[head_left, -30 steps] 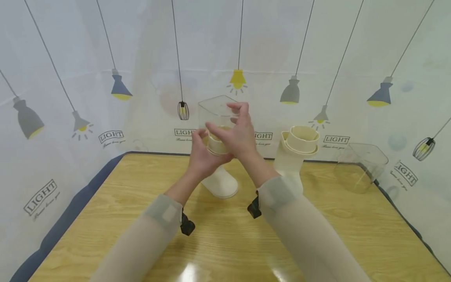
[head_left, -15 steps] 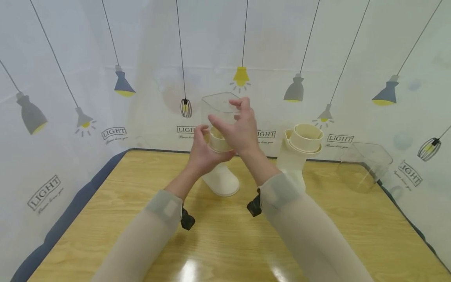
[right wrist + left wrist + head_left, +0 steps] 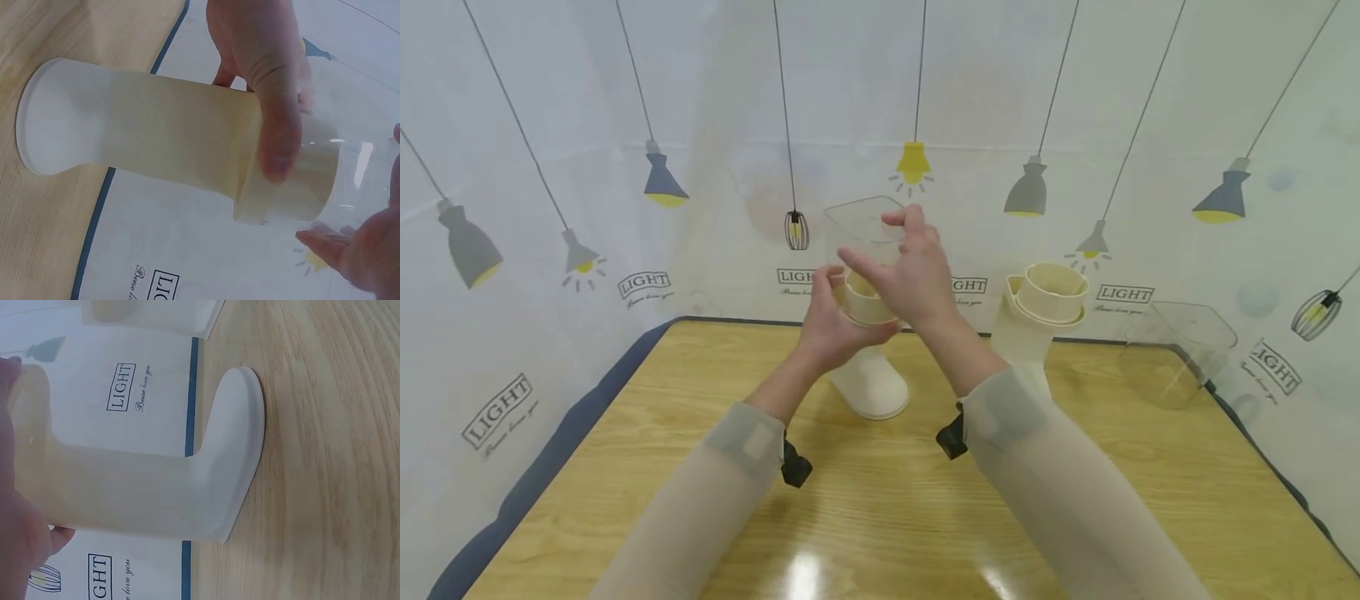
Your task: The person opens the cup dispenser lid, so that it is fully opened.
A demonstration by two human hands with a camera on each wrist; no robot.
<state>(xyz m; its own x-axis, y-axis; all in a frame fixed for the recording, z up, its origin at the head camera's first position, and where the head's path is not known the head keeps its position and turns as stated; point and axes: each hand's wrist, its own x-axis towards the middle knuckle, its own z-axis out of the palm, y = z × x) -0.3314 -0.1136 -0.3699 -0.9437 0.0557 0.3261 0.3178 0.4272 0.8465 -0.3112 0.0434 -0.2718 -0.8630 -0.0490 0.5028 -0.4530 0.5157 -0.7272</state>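
Most likely to go wrong at the joint between the clear, square-sided plastic container (image 3: 863, 232) and the round cream plastic collar (image 3: 867, 308) topping the cream, boot-shaped plastic stand (image 3: 872, 387): could seat crooked or jam there under uneven pressure. Hard to tell from here whether fully seated. Might also slip, for want of texture on such smooth walls, or pinch a thumb lying across the collar. Could tip or skid at the foot, too, under a hard sideways push, being top-heavy and resting on a smooth wooden desk (image 3: 865, 492) close to the far edge, just left of its middle. Could then topple toward a second cream boot-shaped plastic stand (image 3: 1026, 342), upright farther right along the far edge and partly behind the pale right sleeve (image 3: 1075, 492). Less exposed at the far right corner, near a second clear plastic container (image 3: 1176, 358), well apart from the work. As for grip: curled firmly round the collar with the left hand (image 3: 831, 325), bracing from the left; spread wide but bent round the clear walls just above with the right hand (image 3: 917, 275), holding with thumb and fingers well separated.
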